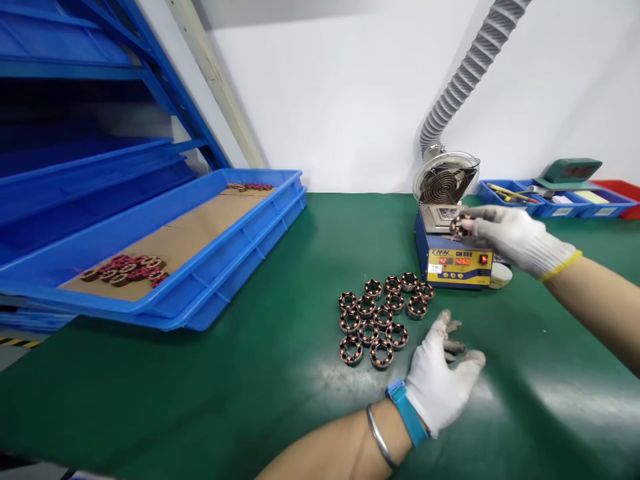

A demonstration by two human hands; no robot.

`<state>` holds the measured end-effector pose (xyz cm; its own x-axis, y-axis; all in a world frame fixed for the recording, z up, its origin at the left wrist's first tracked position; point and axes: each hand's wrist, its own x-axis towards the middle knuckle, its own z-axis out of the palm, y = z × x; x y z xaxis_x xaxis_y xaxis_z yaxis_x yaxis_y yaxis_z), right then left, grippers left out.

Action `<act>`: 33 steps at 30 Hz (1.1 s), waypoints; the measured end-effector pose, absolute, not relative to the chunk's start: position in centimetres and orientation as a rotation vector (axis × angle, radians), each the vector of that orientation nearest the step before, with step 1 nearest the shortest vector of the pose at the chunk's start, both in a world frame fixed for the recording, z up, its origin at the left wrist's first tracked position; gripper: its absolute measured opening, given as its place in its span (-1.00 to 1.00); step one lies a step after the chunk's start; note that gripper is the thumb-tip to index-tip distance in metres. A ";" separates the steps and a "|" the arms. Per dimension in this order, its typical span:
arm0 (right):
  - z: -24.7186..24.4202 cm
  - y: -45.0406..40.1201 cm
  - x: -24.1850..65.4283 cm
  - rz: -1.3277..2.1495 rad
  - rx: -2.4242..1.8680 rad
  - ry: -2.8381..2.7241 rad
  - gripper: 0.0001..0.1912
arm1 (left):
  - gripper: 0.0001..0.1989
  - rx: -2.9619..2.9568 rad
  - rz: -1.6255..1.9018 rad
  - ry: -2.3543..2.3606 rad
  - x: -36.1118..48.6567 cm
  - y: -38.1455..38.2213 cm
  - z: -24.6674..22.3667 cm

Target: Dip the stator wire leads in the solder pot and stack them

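Observation:
My right hand (510,237), in a white glove with a yellow cuff, pinches a copper-wound ring (460,227) in front of the solder pot's top plate. The blue and yellow solder pot (453,257) has lit red displays and a round fan guard behind it. Below it, my left hand (443,380), also gloved, is over the green table with its fingers apart and nothing in them. Several black and copper rings (381,353) stand in a loose cluster just left of my left hand.
A long blue tray (200,293) at the left holds several red and copper rings on cardboard. Blue shelving (165,80) rises behind it. A grey hose (470,73) hangs over the pot. Blue bins (563,208) with tools line the back right. A pale round lump (500,275) lies beside the pot.

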<state>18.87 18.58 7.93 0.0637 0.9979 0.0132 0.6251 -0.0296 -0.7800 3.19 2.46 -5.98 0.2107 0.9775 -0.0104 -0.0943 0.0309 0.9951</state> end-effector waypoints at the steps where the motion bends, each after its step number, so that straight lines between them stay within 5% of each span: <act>1: 6.9 16.9 19.2 0.974 -1.653 -1.572 -0.39 | -0.28 1.169 1.109 0.954 3.0 2.6 -5.9; 5: 2.3 10.0 19.8 1.511 -1.432 -1.490 -0.11 | -0.26 0.970 1.140 0.781 2.2 2.8 -5.4; 9: -0.9 5.8 19.7 1.486 -1.382 -1.634 -0.05 | -0.27 0.836 0.961 0.637 2.4 2.4 -4.6; 22: -4.4 2.2 21.2 0.435 -1.353 -2.086 -0.64 | -0.50 0.970 1.289 0.998 3.6 3.1 -5.7; 33: -4.3 2.8 20.7 0.333 -1.306 -2.052 -0.76 | -0.52 1.020 1.241 1.069 4.1 2.6 -5.5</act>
